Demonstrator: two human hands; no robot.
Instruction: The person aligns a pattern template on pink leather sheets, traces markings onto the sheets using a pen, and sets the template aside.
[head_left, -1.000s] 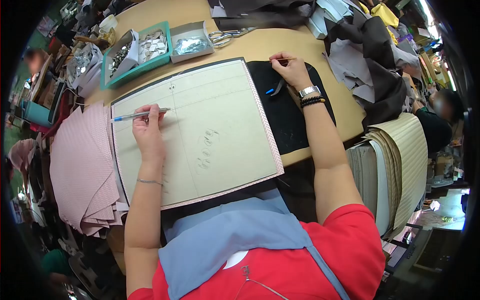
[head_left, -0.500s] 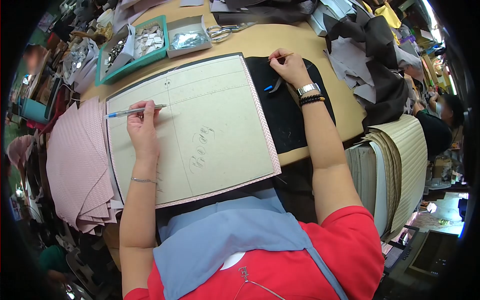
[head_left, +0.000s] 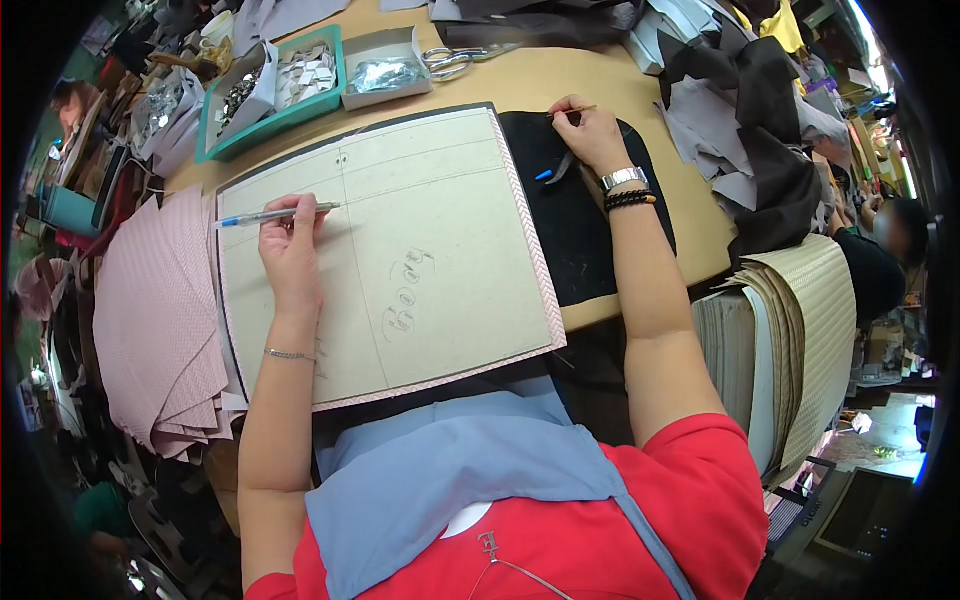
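Observation:
In my left hand [head_left: 290,255] a clear pen with a blue end [head_left: 255,216] is pinched between thumb and fingers, its tip pointing right over the board. That hand rests on a large pale board [head_left: 450,290] with ruled lines, handwritten marks and a pink patterned edge. My right hand [head_left: 598,140] is closed in a pinch on a thin brownish stick-like tool [head_left: 583,109], whose exact kind I cannot make out. It hovers over or rests on a black mat [head_left: 575,270]. A small dark curved tool with a blue tip [head_left: 545,175] lies on the mat.
A teal tray [head_left: 208,135] with small parts and an open box [head_left: 385,85] stand at the back, beside scissors [head_left: 455,62]. Pink patterned sheets [head_left: 160,320] are stacked on the left. Dark and grey scraps [head_left: 735,110] and quilted sheets [head_left: 805,320] lie right. Another person [head_left: 880,260] sits far right.
The view has shifted slightly, so the table and its things appear a little farther right. Both hands keep their grips and nearly the same places.

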